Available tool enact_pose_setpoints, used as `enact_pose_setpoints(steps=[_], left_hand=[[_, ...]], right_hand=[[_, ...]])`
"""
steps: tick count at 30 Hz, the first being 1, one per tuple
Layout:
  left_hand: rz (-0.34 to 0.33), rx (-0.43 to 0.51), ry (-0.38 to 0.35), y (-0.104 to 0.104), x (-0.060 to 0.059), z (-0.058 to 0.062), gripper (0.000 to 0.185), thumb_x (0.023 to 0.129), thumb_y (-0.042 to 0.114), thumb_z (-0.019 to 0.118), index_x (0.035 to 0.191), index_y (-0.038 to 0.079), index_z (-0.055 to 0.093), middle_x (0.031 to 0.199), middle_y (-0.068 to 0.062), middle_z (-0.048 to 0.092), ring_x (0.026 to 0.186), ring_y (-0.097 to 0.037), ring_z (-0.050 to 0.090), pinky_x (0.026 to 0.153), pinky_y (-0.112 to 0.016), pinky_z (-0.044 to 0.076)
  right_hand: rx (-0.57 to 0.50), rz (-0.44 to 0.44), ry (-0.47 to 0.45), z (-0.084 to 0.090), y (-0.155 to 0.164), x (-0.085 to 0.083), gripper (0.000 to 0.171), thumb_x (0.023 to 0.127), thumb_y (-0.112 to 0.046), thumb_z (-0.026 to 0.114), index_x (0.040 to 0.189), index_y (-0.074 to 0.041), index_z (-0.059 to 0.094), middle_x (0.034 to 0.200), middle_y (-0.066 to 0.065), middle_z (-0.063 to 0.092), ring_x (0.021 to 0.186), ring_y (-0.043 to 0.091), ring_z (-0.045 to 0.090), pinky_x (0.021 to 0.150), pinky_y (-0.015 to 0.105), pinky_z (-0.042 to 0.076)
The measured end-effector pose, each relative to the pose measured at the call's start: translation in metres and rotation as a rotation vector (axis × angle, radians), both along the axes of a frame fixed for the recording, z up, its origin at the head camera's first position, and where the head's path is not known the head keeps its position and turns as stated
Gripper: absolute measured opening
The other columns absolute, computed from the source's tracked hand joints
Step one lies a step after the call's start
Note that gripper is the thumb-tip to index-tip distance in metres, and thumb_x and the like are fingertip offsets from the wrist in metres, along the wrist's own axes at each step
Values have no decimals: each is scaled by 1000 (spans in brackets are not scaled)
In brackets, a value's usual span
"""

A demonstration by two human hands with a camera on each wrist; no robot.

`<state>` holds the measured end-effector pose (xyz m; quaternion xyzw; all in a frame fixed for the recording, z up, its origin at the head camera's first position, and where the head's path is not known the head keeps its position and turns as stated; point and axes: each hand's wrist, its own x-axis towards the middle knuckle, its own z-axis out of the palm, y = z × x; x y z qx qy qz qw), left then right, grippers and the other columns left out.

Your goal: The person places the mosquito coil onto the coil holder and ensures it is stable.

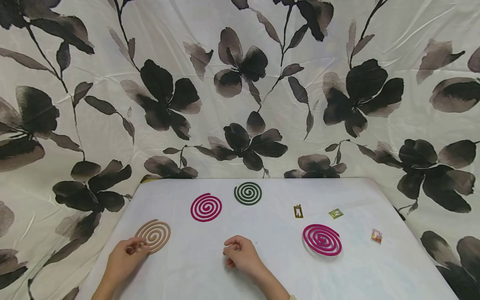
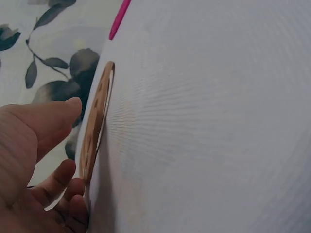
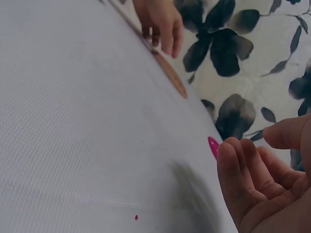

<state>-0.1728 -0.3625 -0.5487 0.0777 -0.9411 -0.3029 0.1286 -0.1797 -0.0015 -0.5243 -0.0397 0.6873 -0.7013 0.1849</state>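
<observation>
A tan mosquito coil (image 1: 157, 236) lies at the left of the white table, its near edge beside my left hand (image 1: 125, 258). In the left wrist view the thumb stands apart from the curled fingers (image 2: 63, 179), whose tips are at the end of the tan coil (image 2: 97, 119); I cannot tell whether they touch it. My right hand (image 1: 241, 254) hovers over the middle of the table, fingers loosely bent and holding nothing. Behind the hands lie a pink coil (image 1: 206, 207) and a green coil (image 1: 248, 193). Another pink coil (image 1: 322, 240) lies to the right.
A small gold metal piece (image 1: 298, 211) with a cutout, a small green-gold piece (image 1: 336, 213) and a small red-orange packet (image 1: 376, 236) lie on the right part of the table (image 1: 277, 275). A flower-patterned cloth (image 1: 285, 137) hangs behind the table's back edge.
</observation>
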Motion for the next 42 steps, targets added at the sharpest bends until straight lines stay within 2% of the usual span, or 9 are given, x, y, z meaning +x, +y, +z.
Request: enact_pose_setpoints(steps=[4,9,16,21,25,29,35,38,42], left_hand=[[-34,-55,37,2,2,-5,30,67,31,76,88,12,67,77,-4,48,70,-16,41,56,-27,34],[-61,-90,32,5,4,-9,21,66,28,77,80,15,68,74,0,51,70,-14,42,59,-28,34],[-8,-84,15,10,9,-11,24,65,37,76,77,17,68,89,-7,47,77,-16,44,60,-31,36],[-9,-99,69,13,10,-12,16,62,28,79,69,20,67,90,-8,47,79,-17,44,59,-31,36],[-11,-106,81,16,10,-13,16,60,25,80,67,21,67,90,-9,49,82,-19,45,62,-34,37],[-19,-112,33,18,8,-13,15,61,30,79,67,23,67,87,-5,51,82,-17,45,62,-33,37],[-59,-82,-107,24,4,-8,17,66,40,74,70,26,67,80,3,53,72,-12,46,58,-29,37],[-80,-54,-130,28,4,-5,16,66,38,74,72,25,67,78,4,54,71,-12,47,59,-29,38],[-97,-32,-119,34,3,-4,16,65,38,75,70,26,67,76,5,54,70,-10,48,59,-26,40]], right_hand=[[5,5,3,0,-1,0,22,81,-8,59,100,3,55,77,11,60,54,16,57,51,33,50],[-16,16,3,-1,-5,-1,22,82,-9,58,100,3,55,78,12,60,54,16,57,51,33,50],[-36,20,8,-6,-12,-3,21,82,-7,57,99,4,55,77,11,60,54,16,57,50,32,50],[-45,20,-8,-9,-16,-3,19,82,-6,57,98,4,54,77,12,60,53,16,56,50,33,50],[-48,24,-11,-14,-18,-3,19,82,-6,57,97,4,54,77,11,60,52,16,56,49,34,50],[-42,31,-17,-17,-19,-3,19,82,-7,56,98,4,55,78,12,60,52,15,55,49,34,50],[-34,32,-15,-21,-18,-4,18,83,-5,55,98,5,54,78,13,60,52,15,55,49,34,50],[-27,31,-20,-20,-17,-4,18,83,-6,55,98,4,54,78,13,60,52,15,55,49,34,50],[-20,28,-26,-20,-18,-4,19,83,-8,57,98,3,55,78,11,61,51,15,55,49,34,50]])
